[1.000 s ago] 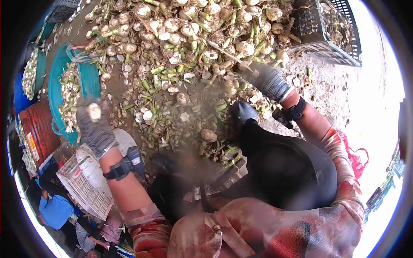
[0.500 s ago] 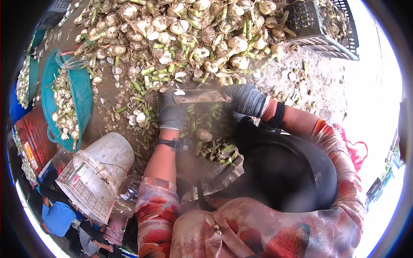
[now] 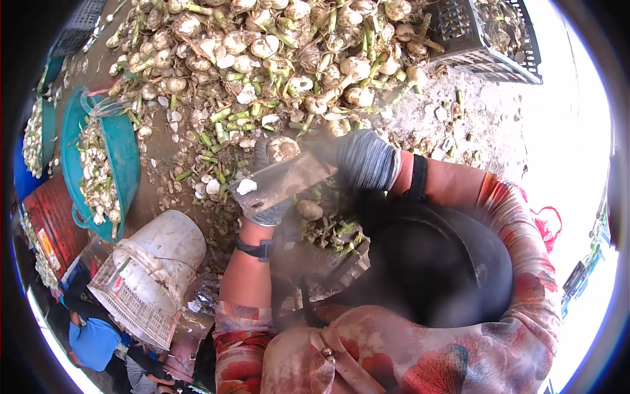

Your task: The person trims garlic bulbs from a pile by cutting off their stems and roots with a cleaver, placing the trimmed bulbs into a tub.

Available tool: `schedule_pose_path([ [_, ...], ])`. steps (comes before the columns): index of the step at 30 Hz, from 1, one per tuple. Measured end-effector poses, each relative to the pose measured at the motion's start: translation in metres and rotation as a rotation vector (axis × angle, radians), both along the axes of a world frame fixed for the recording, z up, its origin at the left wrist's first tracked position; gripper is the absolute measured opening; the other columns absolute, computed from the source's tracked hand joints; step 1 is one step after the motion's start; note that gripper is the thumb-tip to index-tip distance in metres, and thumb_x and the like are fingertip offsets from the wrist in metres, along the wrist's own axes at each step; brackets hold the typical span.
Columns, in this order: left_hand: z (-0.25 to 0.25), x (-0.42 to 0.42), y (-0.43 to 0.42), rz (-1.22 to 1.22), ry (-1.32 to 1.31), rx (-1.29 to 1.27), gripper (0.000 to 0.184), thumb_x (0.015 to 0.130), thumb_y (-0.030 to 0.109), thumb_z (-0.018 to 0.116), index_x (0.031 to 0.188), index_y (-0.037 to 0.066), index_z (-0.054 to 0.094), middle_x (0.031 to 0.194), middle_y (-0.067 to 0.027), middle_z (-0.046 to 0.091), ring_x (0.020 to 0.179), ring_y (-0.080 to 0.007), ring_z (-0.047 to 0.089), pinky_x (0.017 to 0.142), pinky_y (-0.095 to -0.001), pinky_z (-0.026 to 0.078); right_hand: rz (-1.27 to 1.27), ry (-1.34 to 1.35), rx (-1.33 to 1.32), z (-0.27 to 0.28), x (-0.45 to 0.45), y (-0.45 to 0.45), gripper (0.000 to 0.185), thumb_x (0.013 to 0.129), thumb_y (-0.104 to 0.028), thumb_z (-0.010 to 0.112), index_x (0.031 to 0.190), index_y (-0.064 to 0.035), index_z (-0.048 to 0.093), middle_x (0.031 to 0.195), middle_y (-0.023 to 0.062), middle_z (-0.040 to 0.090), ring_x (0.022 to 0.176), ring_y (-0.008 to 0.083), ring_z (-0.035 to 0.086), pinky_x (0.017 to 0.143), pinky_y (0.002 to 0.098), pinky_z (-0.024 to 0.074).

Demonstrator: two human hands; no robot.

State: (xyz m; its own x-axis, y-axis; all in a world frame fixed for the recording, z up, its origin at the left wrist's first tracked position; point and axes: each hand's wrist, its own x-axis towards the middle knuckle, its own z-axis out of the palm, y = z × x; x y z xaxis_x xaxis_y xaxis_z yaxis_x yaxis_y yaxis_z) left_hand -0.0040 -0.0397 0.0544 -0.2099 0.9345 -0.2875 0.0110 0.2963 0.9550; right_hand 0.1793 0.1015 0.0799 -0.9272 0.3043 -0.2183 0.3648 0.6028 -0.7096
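Note:
My right hand, in a grey glove, is closed around the end of a broad-bladed knife. The blade slants down to the left across my left hand, with a white scrap stuck near its far end. Partly covered by the blade, my gloved left hand grips a garlic bulb, which shows just above the blade's edge. Beyond both hands lies a large heap of garlic with stems and roots. Below them, cut stems and a loose garlic bulb lie near my lap.
A teal basin of trimmed garlic stands at left, beside a red tub. A dirty white bucket lies tipped by a white crate. At upper right sits a black crate. A blue-clad person is at lower left.
The knife has swung from nearly level to a slant, its far end dropping lower left. A garlic bulb now shows in my left hand. The view has shifted slightly.

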Motion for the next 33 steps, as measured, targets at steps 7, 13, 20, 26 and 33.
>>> schedule_pose_path([
  [7,0.044,0.013,0.014,0.071,0.196,-0.085,0.059,0.077,0.009,0.076,0.126,0.006,0.042,0.106,-0.0058,0.053,0.093,-0.0146,0.054,0.083,-0.0295,0.049,-0.290,-0.161,0.021,-0.055,0.029,0.034,0.034,0.078,-0.016,0.065,0.110,-0.0088,0.058,0.077,0.0158,0.066,0.072,0.0357,0.067,0.059,0.0416,0.0525],
  [13,0.014,-0.006,0.010,-0.061,0.458,0.077,0.060,0.080,0.011,0.073,0.130,0.004,0.040,0.114,-0.0076,0.055,0.098,-0.0173,0.058,0.086,-0.0313,0.050,-0.147,0.121,0.103,-0.005,0.009,0.023,0.026,0.075,-0.018,0.064,0.100,-0.0112,0.061,0.074,0.0119,0.064,0.072,0.0338,0.066,0.061,0.0427,0.0507],
  [20,0.026,0.004,0.003,0.181,-0.505,-0.091,0.066,0.082,0.017,0.074,0.133,0.003,0.034,0.109,-0.0087,0.060,0.094,-0.0177,0.061,0.086,-0.0307,0.052,0.034,0.035,0.094,0.005,0.006,0.014,0.039,0.071,-0.018,0.064,0.109,-0.0132,0.059,0.076,0.0119,0.064,0.069,0.0350,0.065,0.058,0.0453,0.0501],
  [26,0.038,0.009,0.016,-0.038,0.282,-0.033,0.037,0.079,0.017,0.073,0.110,0.003,0.058,0.095,-0.0083,0.064,0.084,-0.0195,0.063,0.074,-0.0325,0.052,-0.032,0.149,0.342,-0.045,0.023,0.024,0.026,0.072,-0.012,0.061,0.098,-0.0112,0.059,0.072,0.0127,0.063,0.067,0.0350,0.064,0.056,0.0424,0.0501],
  [33,0.040,0.014,0.023,0.071,0.263,-0.064,0.067,0.068,0.010,0.079,0.123,0.003,0.041,0.109,-0.0121,0.053,0.094,-0.0194,0.057,0.083,-0.0351,0.051,-0.437,0.175,-0.510,-0.027,-0.003,0.027,0.041,0.084,-0.042,0.069,0.105,-0.0078,0.061,0.080,0.0147,0.063,0.073,0.0276,0.061,0.068,0.0375,0.0489],
])
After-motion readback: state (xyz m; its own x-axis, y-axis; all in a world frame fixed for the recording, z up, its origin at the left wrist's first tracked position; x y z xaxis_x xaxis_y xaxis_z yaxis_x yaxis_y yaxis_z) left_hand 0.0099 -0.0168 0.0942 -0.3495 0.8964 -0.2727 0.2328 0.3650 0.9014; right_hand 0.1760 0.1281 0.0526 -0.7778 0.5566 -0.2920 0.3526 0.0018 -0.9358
